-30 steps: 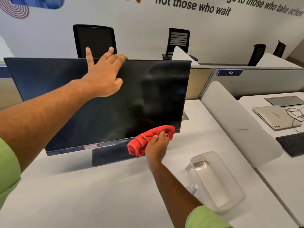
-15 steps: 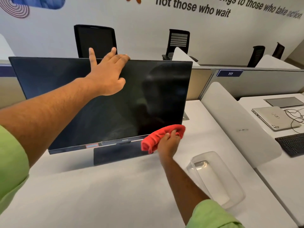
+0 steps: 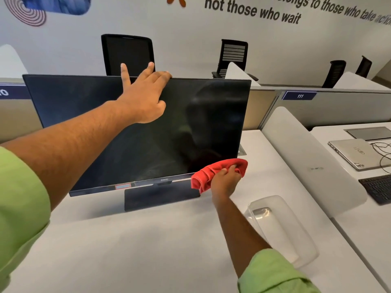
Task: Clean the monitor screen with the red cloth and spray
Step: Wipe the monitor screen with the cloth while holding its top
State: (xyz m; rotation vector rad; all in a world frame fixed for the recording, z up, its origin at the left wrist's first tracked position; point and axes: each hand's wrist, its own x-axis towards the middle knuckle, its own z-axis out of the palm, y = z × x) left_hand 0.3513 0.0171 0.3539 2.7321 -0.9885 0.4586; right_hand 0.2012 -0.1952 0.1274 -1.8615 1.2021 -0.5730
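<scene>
Left hand spread flat, fingers hooked over the top edge of the monitor, palm on the dark screen. Right hand bunched tight around the red cloth, pressing it on the screen's lower right corner, just above the stand base. Clear plastic tub sits on the white desk just right of the right forearm; closed laptop and keyboard well apart further right; no spray in view.
</scene>
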